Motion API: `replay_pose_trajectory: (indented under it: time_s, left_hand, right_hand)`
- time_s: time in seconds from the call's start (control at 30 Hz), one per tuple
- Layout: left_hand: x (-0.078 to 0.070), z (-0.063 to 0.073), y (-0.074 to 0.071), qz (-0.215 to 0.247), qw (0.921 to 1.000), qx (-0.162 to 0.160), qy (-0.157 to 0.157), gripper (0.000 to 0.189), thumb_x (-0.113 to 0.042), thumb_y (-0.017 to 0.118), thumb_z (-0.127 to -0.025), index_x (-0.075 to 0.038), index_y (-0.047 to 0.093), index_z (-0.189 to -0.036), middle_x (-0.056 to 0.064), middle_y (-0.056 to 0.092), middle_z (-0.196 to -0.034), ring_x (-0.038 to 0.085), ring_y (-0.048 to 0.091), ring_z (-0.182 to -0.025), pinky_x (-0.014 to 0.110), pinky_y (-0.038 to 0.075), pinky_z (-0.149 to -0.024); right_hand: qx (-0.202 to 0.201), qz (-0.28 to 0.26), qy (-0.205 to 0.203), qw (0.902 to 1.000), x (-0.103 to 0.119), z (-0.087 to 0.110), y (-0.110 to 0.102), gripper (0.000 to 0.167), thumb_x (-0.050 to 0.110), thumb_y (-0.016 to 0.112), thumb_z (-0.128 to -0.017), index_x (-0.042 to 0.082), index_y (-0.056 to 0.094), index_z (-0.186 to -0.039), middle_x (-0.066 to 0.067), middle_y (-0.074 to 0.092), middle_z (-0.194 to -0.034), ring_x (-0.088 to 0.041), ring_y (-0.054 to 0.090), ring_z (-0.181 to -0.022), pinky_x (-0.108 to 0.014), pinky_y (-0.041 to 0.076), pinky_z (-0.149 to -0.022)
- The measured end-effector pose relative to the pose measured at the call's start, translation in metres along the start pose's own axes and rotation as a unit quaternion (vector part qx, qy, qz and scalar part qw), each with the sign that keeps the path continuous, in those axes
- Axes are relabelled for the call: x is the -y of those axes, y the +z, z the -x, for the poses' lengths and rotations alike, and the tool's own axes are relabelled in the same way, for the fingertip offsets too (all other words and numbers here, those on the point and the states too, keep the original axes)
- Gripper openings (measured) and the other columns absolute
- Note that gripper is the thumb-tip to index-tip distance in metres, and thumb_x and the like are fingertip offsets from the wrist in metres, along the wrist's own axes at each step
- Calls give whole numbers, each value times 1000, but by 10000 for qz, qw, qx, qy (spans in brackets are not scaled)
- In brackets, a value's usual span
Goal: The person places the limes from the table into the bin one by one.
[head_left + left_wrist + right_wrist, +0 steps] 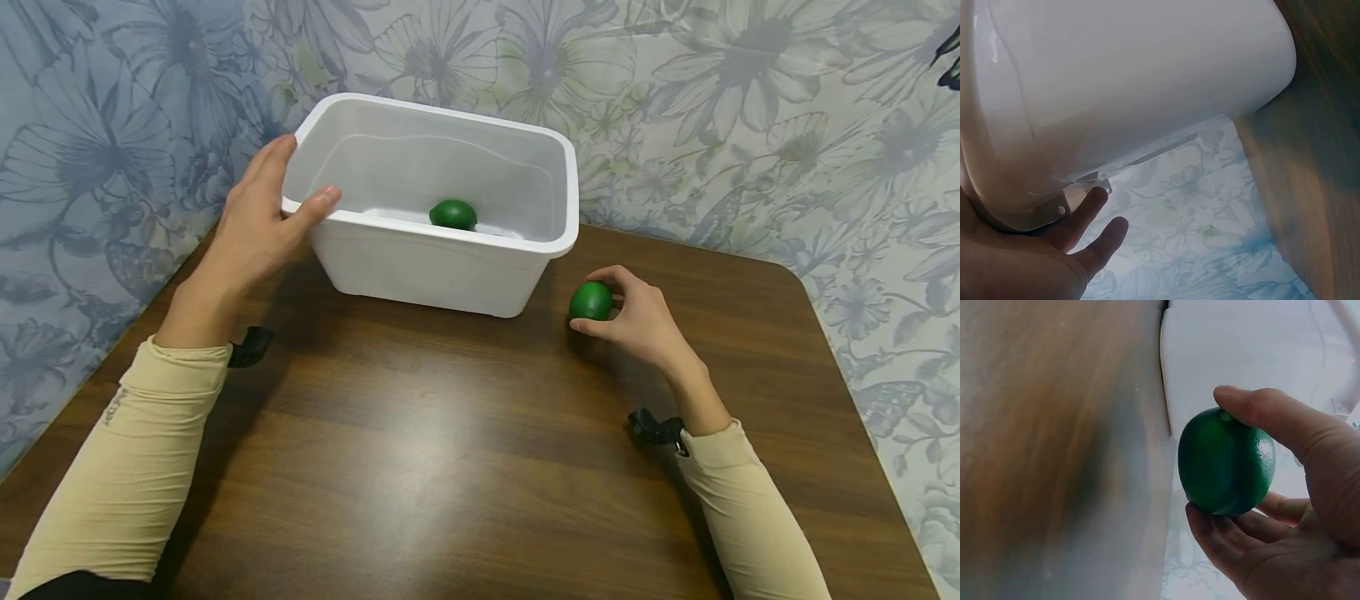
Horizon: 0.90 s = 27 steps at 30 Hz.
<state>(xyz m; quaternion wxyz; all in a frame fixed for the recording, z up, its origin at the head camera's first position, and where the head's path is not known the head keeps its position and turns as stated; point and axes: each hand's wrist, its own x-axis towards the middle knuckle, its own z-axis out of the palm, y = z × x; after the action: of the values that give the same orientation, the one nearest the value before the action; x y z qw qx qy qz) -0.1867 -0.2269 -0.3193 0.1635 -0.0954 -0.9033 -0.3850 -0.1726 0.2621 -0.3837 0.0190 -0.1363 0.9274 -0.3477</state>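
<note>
A white plastic tub [420, 271] stands on the table, its open top facing up. The left hand [258, 204] holds the tub's rim at the near left corner, thumb over the front edge and fingers along the left end. Inside the tub lies one glossy green lime [453, 214], its lower part hidden by the front wall. To the right of the tub, the right hand [637, 321] grips a second lime [1225, 464] between thumb and fingers, just above the table or touching it; which one I cannot tell. A pale stem spot shows near the thumb.
The brown wooden table [420, 442] meets a flower-patterned wall [675, 125] behind the tub and on both sides. Each wrist carries a small black device, such as the right wrist camera [654, 427]. A dark object [951, 67] is cut off at the upper right edge.
</note>
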Motion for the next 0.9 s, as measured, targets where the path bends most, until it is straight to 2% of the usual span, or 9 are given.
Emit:
replay_pose_trajectory:
  time_s: [0.2, 0.4, 0.5, 0.63, 0.73, 0.9]
  left_hand:
    - [-1, 0, 0, -3, 10000, -36, -17, 83, -54, 60, -100, -17, 30, -168, 7, 26, -174, 39, 32, -155, 64, 23, -125]
    - [-1, 0, 1, -22, 10000, -25, 13, 83, -55, 60, -100, -17, 30, -168, 7, 26, -174, 39, 32, -154, 64, 24, -125]
    - [0, 0, 1, -9, 10000, -36, 11, 83, -55, 60, -100, -18, 30, -168, 6, 27, -173, 39, 33, -154, 64, 24, -125]
    - [-1, 0, 1, 20, 10000, -37, -13, 83, -55, 60, -99, -19, 30, -168, 4, 27, -173, 38, 33, -154, 64, 25, -124]
    - [-1, -1, 2, 16, 10000, -3, -28, 83, -55, 60, -99, -20, 29, -168, 4, 27, -174, 38, 33, -154, 65, 25, -124]
    - [1, 0, 1, 16, 10000, 7, -80, 84, -55, 61, -100, -20, 27, -169, 3, 25, -174, 37, 31, -155, 64, 24, -124]
  right_hand:
    - [-395, -174, -259, 9987, 5, -3, -6, 64, 26, 91, -83, 9, 62, -138, -13, 65, -136, -39, 70, -119, -54, 57, -100]
    - [-812, -597, -486, 9937, 12, -6, -9, 58, 27, 90, -85, 16, 66, -138, -6, 69, -131, -24, 68, -118, -45, 56, -104]
    - [-1014, -782, -581, 9901, 19, -8, -10, 58, 25, 89, -86, 17, 66, -139, -4, 68, -133, -20, 66, -121, -43, 56, -105]
    - [-1313, -891, -614, 9854, 28, -8, -12, 63, 20, 87, -87, 14, 61, -144, -4, 66, -139, -22, 67, -125, -40, 55, -105]
    - [-1510, -1017, -610, 9814, 40, -5, -17, 66, 15, 85, -89, 7, 55, -147, -9, 67, -142, -26, 68, -125, -31, 55, -102]
    - [-1809, -1412, -739, 9705, 59, -7, -27, 59, 10, 82, -90, -4, 54, -140, -16, 66, -140, -25, 67, -127, -19, 55, -95]
